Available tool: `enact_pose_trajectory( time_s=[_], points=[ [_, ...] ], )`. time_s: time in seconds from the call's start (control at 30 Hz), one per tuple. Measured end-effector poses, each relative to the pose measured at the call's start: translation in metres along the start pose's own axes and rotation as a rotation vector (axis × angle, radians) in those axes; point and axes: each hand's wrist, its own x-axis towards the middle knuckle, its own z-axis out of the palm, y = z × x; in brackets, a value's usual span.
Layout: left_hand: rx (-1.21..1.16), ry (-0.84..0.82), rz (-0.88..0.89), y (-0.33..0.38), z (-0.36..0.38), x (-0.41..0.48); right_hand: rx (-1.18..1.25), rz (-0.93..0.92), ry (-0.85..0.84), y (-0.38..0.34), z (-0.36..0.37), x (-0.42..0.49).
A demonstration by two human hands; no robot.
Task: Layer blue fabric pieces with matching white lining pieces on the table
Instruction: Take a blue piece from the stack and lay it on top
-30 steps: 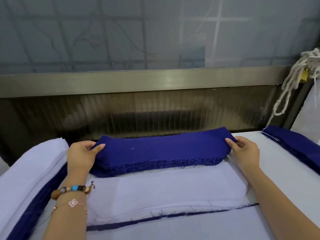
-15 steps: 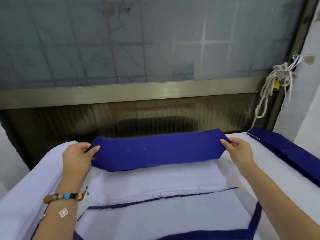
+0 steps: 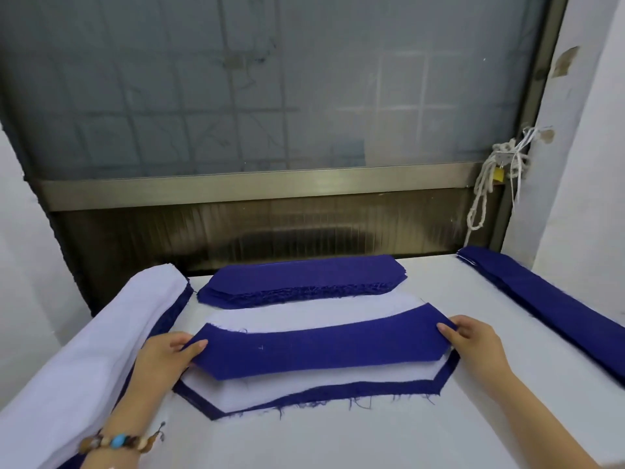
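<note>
Metal rail [image 3: 253, 187] across the back, brushed, dull grey-gold. Above rail: frosted window pane [image 3: 270, 96], faint grid lines showing through. Below rail: dark ribbed panel [image 3: 270, 231], vertical grooves, blurry reflection. At rail's right end: knotted white rope [image 3: 483, 194] hanging in a loop, small yellow padlock [image 3: 498, 174] in the knot. Right of rail: white wall [image 3: 581, 164], chipped patches [image 3: 565, 60] high up.

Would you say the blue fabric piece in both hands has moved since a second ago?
Yes: the blue fabric piece came off the far blue stack toward the person, over white lining.
</note>
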Motion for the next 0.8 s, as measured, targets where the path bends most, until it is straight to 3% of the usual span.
enact_pose_trajectory(
  time_s=[0.2, 0.5, 0.67, 0.8],
  points=[
    [-0.101, -0.042, 0.057, -0.015, 0.001, -0.018, -0.106, -0.07, -0.044, 0.001, 0.0, -0.017],
    [0.106, 0.054, 0.215, -0.021, 0.009, -0.025, -0.106, -0.077, -0.031, 0.002, 0.005, -0.016],
    [0.09, 0.106, 0.241, -0.02, 0.007, -0.027, -0.027, -0.118, 0.016, 0.003, 0.003, -0.019],
    [0.086, 0.037, 0.244, -0.024, 0.007, -0.029, -0.067, -0.088, -0.028, 0.004, 0.003, -0.022]
  ],
)
